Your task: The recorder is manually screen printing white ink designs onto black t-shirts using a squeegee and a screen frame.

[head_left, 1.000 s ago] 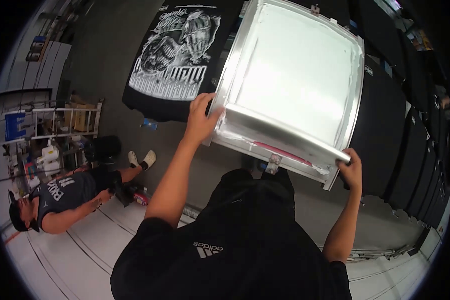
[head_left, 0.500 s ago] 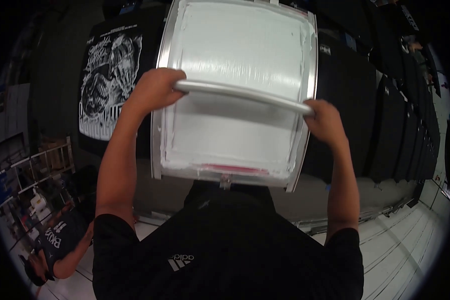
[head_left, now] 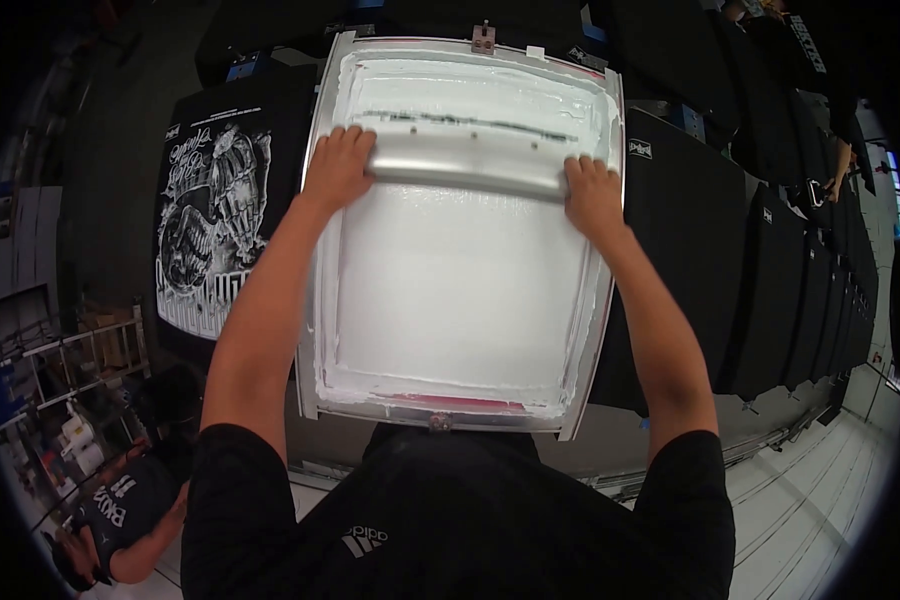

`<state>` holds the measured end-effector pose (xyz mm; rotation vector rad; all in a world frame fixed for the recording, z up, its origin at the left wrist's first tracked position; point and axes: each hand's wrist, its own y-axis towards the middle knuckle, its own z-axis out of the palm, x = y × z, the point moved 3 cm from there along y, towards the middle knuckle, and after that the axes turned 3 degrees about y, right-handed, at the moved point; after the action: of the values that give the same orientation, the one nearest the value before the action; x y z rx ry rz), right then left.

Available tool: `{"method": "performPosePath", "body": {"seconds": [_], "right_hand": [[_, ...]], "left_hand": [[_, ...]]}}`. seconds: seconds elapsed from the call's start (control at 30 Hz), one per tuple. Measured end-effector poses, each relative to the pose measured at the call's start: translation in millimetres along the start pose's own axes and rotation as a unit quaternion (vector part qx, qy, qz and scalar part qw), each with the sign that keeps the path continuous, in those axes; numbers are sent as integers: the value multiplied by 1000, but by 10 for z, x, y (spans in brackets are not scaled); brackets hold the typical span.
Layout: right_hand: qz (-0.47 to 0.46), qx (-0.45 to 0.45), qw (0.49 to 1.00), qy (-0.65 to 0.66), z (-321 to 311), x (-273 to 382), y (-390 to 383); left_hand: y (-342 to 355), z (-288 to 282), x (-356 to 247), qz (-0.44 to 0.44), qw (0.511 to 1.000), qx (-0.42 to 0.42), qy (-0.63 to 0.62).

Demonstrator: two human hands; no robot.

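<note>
A metal-framed printing screen (head_left: 315,300) coated in white ink lies flat in front of me. Across its far part rests a long silver squeegee (head_left: 465,170). My left hand (head_left: 338,168) grips the squeegee's left end and my right hand (head_left: 592,195) grips its right end. A dark streak of ink shows just beyond the squeegee. A black shirt (head_left: 670,260) lies under the screen, showing at its right side.
A black shirt with a white skull-like print (head_left: 215,225) lies to the left of the screen. More black shirts (head_left: 800,270) line up to the right. A person in a dark shirt (head_left: 120,510) crouches at lower left beside a wire rack (head_left: 60,390).
The screen has come down from tilted to flat. Both hands have pushed the squeegee away from me toward the far end of the screen.
</note>
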<state>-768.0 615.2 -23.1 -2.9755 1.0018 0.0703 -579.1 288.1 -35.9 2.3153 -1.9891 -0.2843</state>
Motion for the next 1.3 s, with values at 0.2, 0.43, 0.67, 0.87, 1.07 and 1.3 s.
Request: {"method": "performPosePath", "body": {"seconds": [0.2, 0.43, 0.67, 0.87, 1.07, 1.3], "right_hand": [[-8, 70, 992, 109, -792, 623, -1425], [-4, 88, 973, 211, -1084, 1288, -2911], [45, 173, 963, 202, -834, 1319, -2895], [26, 39, 981, 188, -629, 1231, -2620], [44, -25, 989, 138, -391, 462, -935], [59, 34, 997, 42, -274, -368, 938]], "left_hand": [[-1440, -802, -454, 32, 996, -4, -88], [-2903, -1340, -1076, -14, 979, 113, -168], [-3059, -1069, -1102, -47, 973, 132, -181], [-2963, -785, -1049, -46, 989, -13, -138], [-1031, -349, -184, -50, 991, 8, -127], [935, -189, 546, -68, 997, 38, -11]]}}
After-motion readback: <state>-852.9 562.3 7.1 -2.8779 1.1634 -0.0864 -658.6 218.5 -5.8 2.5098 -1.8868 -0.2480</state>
